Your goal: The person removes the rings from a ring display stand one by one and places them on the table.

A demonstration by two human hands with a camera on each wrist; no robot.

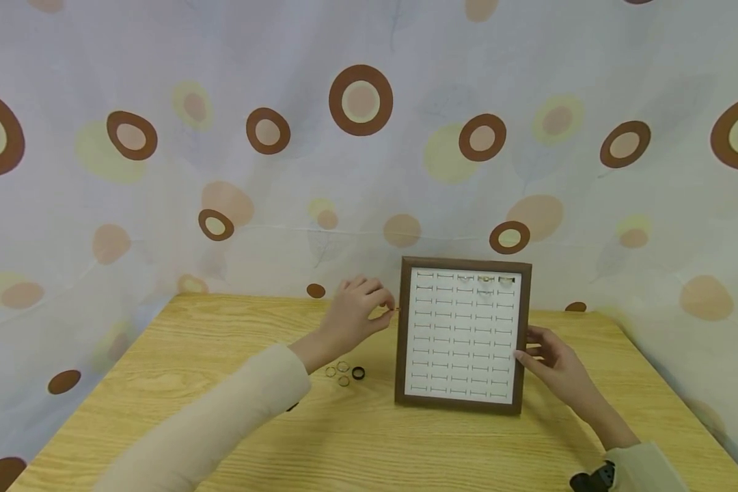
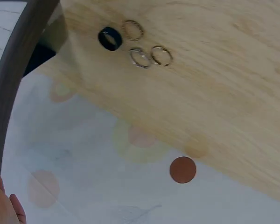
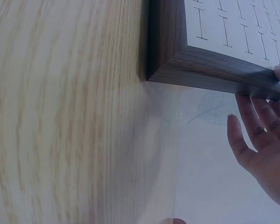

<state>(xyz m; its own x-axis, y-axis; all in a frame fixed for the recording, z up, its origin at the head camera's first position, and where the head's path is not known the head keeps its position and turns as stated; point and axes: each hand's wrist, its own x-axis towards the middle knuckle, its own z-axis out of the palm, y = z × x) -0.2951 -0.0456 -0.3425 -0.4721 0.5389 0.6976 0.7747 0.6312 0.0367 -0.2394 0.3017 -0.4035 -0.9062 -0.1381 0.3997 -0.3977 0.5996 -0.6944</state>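
Note:
A dark wooden frame (image 1: 402,328) stands upright on the table and holds a white board (image 1: 461,342) with rows of small slots. A few rings (image 1: 485,281) sit in its top row. My left hand (image 1: 389,309) pinches a small gold ring (image 1: 396,309) just beside the frame's upper left edge. My right hand (image 1: 531,352) rests with straight fingers (image 3: 256,121) against the frame's right edge (image 3: 210,70). Three thin metal rings (image 2: 149,56) and a black ring (image 2: 110,38) lie loose on the table, below my left hand.
The wooden table (image 1: 160,383) is backed on all sides by a pale cloth (image 1: 357,171) printed with brown and yellow circles. The loose rings (image 1: 343,372) lie left of the frame's base. A dark wrist device (image 1: 593,478) shows at the lower right.

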